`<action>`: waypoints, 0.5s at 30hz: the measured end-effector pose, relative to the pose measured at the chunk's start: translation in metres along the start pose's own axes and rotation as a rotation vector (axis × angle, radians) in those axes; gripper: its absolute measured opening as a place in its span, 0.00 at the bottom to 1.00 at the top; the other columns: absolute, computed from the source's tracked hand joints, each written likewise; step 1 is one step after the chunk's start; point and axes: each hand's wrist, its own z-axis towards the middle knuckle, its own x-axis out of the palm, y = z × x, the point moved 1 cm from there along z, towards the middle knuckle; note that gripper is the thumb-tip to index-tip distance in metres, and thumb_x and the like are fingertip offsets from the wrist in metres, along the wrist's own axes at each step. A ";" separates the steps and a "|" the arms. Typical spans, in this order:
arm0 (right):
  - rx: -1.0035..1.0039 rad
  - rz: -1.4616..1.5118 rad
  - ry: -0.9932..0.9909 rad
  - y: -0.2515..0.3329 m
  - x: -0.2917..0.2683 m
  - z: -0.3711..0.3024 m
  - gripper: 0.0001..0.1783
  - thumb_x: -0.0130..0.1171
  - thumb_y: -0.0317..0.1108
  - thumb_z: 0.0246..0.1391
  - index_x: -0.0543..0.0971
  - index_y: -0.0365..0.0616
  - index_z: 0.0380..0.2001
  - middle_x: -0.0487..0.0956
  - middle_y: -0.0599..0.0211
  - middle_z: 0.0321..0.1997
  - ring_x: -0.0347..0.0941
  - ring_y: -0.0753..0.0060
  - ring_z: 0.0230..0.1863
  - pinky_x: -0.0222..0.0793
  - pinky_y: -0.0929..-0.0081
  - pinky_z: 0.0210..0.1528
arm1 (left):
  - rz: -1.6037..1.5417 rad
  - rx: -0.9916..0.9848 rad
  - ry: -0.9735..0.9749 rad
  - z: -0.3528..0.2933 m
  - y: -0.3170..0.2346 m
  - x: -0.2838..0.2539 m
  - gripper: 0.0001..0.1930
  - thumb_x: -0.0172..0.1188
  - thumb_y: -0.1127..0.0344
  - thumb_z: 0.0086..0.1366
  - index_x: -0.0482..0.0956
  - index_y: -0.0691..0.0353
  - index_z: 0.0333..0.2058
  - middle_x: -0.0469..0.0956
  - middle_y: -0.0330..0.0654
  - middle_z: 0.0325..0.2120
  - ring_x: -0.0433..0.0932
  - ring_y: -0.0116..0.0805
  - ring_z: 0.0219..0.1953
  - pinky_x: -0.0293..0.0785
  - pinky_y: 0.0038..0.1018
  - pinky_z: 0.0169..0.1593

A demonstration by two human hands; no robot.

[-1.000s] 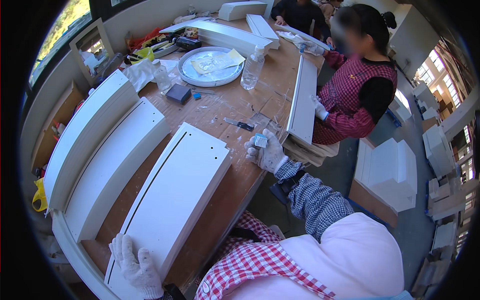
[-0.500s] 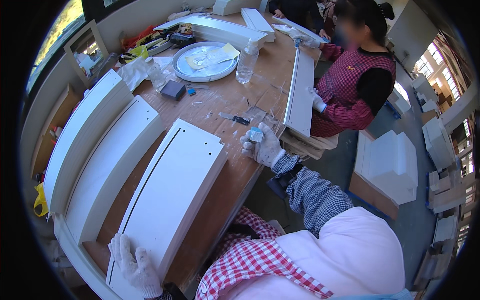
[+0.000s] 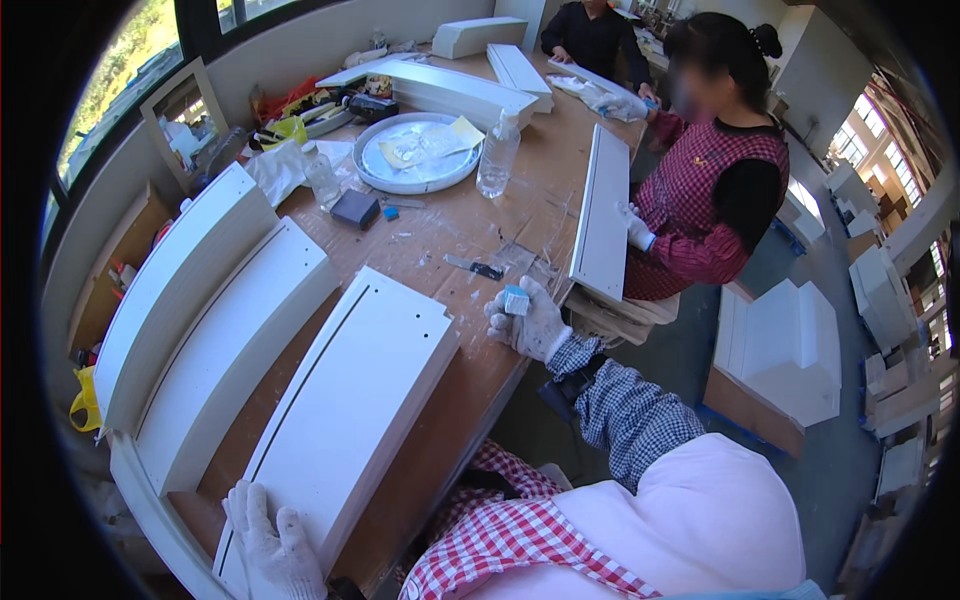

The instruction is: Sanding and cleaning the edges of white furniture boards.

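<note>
My left hand (image 3: 272, 545), in a white knit glove, lies on the near end of a white panel (image 3: 345, 400) with fingers spread. The panel has a dark groove along one side and small holes near its far end. In my gloved right hand (image 3: 540, 328) a small light-blue block (image 3: 515, 300) is gripped, held up past the panel's far right corner at the table edge. A utility knife (image 3: 474, 267) lies on the table just beyond that hand. Two more white curved pieces, one nearer (image 3: 235, 335) and one farther (image 3: 180, 300), stand left of the panel.
On the brown table (image 3: 430, 225) are a round white tray (image 3: 375, 178), a clear bottle (image 3: 497, 155) and a dark block (image 3: 355, 209). At the right, a co-worker (image 3: 710, 180) touches another white panel (image 3: 602, 215). White pieces (image 3: 780, 350) are stacked on the floor.
The view has tilted slightly, so the table and its things sit lower in the picture. My left hand stays on the panel, and my right hand keeps hold of the block.
</note>
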 end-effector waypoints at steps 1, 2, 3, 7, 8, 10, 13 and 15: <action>0.001 -0.025 -0.033 0.001 -0.002 0.003 0.31 0.43 0.59 0.66 0.78 0.37 0.37 0.80 0.51 0.37 0.81 0.58 0.31 0.81 0.55 0.41 | -0.001 -0.001 -0.019 0.000 0.002 0.007 0.19 0.61 0.70 0.62 0.79 0.70 0.51 0.77 0.56 0.51 0.71 0.53 0.58 0.65 0.42 0.63; 0.006 -0.035 0.006 0.002 -0.004 0.003 0.32 0.44 0.60 0.65 0.79 0.38 0.37 0.79 0.53 0.38 0.80 0.59 0.33 0.80 0.54 0.43 | -0.067 -0.095 -0.010 -0.004 0.002 0.012 0.22 0.58 0.72 0.59 0.76 0.71 0.53 0.73 0.55 0.56 0.65 0.54 0.63 0.56 0.43 0.67; 0.010 -0.044 0.044 0.003 -0.006 0.003 0.33 0.45 0.62 0.64 0.79 0.39 0.38 0.79 0.54 0.39 0.80 0.60 0.35 0.79 0.53 0.45 | -0.132 -0.189 0.000 -0.007 0.003 0.015 0.25 0.54 0.74 0.56 0.74 0.71 0.55 0.70 0.54 0.60 0.58 0.55 0.69 0.48 0.45 0.72; 0.016 -0.034 0.068 0.005 -0.011 0.003 0.33 0.45 0.62 0.64 0.80 0.39 0.38 0.79 0.54 0.39 0.80 0.60 0.35 0.79 0.54 0.45 | -0.041 0.067 -0.098 -0.002 0.006 0.009 0.18 0.61 0.71 0.61 0.79 0.70 0.50 0.77 0.56 0.51 0.71 0.53 0.58 0.65 0.41 0.63; 0.016 -0.030 0.068 0.004 -0.010 0.004 0.33 0.46 0.62 0.64 0.80 0.39 0.38 0.79 0.54 0.39 0.80 0.60 0.35 0.79 0.54 0.45 | -0.055 0.056 -0.095 -0.002 0.003 0.006 0.18 0.61 0.72 0.60 0.79 0.70 0.50 0.77 0.56 0.51 0.71 0.53 0.57 0.65 0.41 0.63; 0.025 -0.022 0.066 0.003 -0.007 0.007 0.33 0.46 0.62 0.63 0.80 0.39 0.37 0.79 0.54 0.38 0.79 0.60 0.34 0.78 0.55 0.44 | -0.064 0.039 -0.089 -0.005 0.003 0.007 0.18 0.61 0.72 0.60 0.79 0.70 0.50 0.76 0.56 0.51 0.71 0.53 0.57 0.65 0.41 0.63; 0.026 -0.050 0.072 0.003 -0.003 0.005 0.32 0.47 0.62 0.63 0.80 0.39 0.37 0.79 0.55 0.38 0.79 0.61 0.34 0.78 0.56 0.44 | -0.144 -0.174 -0.016 -0.014 0.010 0.016 0.25 0.55 0.74 0.56 0.74 0.71 0.55 0.69 0.54 0.61 0.57 0.56 0.69 0.48 0.44 0.72; 0.034 -0.021 0.059 0.007 -0.003 0.005 0.32 0.47 0.62 0.63 0.80 0.39 0.37 0.79 0.55 0.38 0.79 0.61 0.33 0.78 0.56 0.44 | -0.141 -0.287 0.018 -0.009 0.006 0.020 0.26 0.54 0.78 0.58 0.72 0.69 0.58 0.67 0.52 0.64 0.55 0.49 0.71 0.48 0.37 0.73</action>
